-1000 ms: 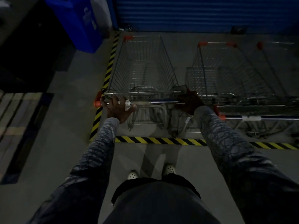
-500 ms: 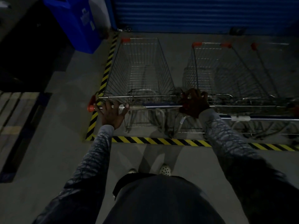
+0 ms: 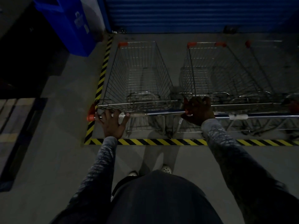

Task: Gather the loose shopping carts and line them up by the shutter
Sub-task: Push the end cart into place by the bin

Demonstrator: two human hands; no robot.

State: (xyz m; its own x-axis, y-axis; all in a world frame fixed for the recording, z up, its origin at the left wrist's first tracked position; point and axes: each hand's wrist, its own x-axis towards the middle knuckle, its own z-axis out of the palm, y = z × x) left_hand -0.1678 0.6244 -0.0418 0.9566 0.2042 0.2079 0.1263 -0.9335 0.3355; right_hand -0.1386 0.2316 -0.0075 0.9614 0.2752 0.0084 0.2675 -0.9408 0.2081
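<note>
Facing the blue shutter [image 3: 194, 13], the wire shopping cart [image 3: 137, 65] stands inside the yellow-black hazard tape [image 3: 161, 141], just beside a second cart [image 3: 208, 73] on its right. The left hand [image 3: 113, 125] rests with its fingers spread over the left end of the cart's handle bar [image 3: 161, 112]. The right hand [image 3: 198, 110] grasps the bar's right end.

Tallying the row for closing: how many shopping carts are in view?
3: left cart along the striped tape, middle cart beside it, third cart cut off at the right edge; more may sit beyond.
</note>
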